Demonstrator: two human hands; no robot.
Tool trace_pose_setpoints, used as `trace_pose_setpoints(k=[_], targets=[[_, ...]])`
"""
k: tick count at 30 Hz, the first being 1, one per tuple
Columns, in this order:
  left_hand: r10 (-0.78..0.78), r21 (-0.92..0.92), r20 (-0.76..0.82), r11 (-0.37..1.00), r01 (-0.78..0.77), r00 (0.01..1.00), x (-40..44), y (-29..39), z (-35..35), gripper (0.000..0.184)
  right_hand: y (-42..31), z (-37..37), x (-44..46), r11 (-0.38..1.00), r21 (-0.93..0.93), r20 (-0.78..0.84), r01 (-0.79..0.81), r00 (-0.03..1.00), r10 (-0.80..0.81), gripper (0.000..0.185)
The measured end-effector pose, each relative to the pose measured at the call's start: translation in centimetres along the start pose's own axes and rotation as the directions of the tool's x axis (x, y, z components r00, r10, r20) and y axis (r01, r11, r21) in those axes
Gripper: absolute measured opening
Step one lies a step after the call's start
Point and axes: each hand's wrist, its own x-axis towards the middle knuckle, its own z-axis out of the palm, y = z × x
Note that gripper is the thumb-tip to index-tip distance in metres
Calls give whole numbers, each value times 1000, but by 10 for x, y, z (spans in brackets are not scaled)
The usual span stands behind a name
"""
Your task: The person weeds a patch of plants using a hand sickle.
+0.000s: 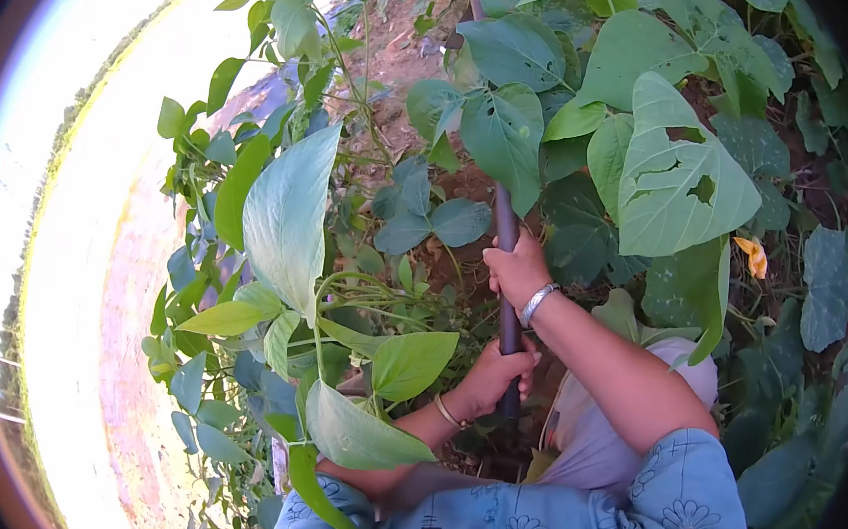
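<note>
A dark pole [506, 216] runs from the top of the view down between leafy plants to near my body. Wrapped round its middle is my right hand [520, 269], with a silvery bracelet on the wrist. Lower on the same pole, my left hand [497, 373] is closed round it, a thin bangle on that wrist. The pole's upper part passes behind leaves, and its far end cannot be made out. Large green leaves [289, 221] hang in front of my left forearm.
Broad leaves with holes [681, 174] hang at the upper right, near an orange flower [753, 256]. Reddish soil [399, 61] shows between stems. My light-coloured trouser leg [586, 413] is below my right forearm. Bright, washed-out ground lies at the left.
</note>
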Motion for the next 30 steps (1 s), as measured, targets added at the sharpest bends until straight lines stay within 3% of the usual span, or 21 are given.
trace_pose_setpoints(k=[1,3,4,5,7,12,14,17,20,22,24,26,27,29,30], targets=[[-1,1,-2,1000,1,1000,0,-6,-2,12,15,0,7,997,-68,-34,-46,998,44,21],[-198,-197,-56,963,184,979,-5,-27,-2,11,59,-3,12,973,-73,-78,-219,974,213,13],[-302,-361,20,887,289,953,-11,-43,0,11,82,-9,8,916,-155,-61,-369,929,364,9],[-386,-504,113,772,387,916,-20,-59,2,12,123,-16,5,828,-237,33,-508,848,530,22],[-433,-457,124,774,439,893,-47,-89,0,13,130,-16,-36,714,-320,-197,-623,781,592,23],[-475,-441,162,749,494,865,-62,-93,6,16,125,-25,-59,749,-247,-90,-614,784,614,11],[-424,-491,216,732,473,880,-63,-90,9,16,125,-25,-59,779,-186,-39,-598,797,603,11],[-415,-499,216,731,465,884,-69,-77,24,16,113,-21,-62,777,-213,-86,-593,803,589,10],[-336,-508,183,773,381,924,-90,-46,45,12,82,-19,-70,783,-117,10,-611,788,616,7],[-282,-479,158,816,323,946,-93,-35,48,10,43,-14,-80,817,125,109,-562,827,552,13],[-234,-453,130,851,267,964,-85,-24,42,9,22,-11,-70,893,197,164,-405,912,377,20],[-140,-253,109,954,163,984,-64,-8,27,12,-2,-4,-55,927,256,139,-275,959,247,19],[-137,-255,102,954,159,985,-53,-1,20,12,-6,-1,-43,926,254,146,-279,958,248,19],[-88,-131,71,987,97,994,-32,6,9,13,-2,2,-21,985,143,26,-91,996,88,19],[-87,-130,67,987,95,994,-27,3,5,13,6,3,-14,985,146,30,-92,996,88,19]])
